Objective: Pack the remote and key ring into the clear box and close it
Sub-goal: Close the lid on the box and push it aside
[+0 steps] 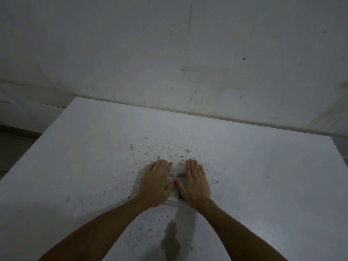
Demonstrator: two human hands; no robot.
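Observation:
The clear box [177,199] lies on the white table [263,185], mostly covered by both my hands. My left hand [156,183] rests flat, palm down, on its left half, fingers together and pointing away from me. My right hand [194,183] rests flat on its right half, and the two thumbs meet in the middle. Between the hands a small dark object with a pale end [178,175] shows through the box; whether it is the remote or the key ring I cannot tell. The rest of the contents is hidden.
The table top is speckled with dark flecks around the box, and a dull stain [171,240] lies near the front between my forearms. A scuffed white wall [188,53] stands right behind the table's far edge. The table's left edge [37,140] drops to a dark floor.

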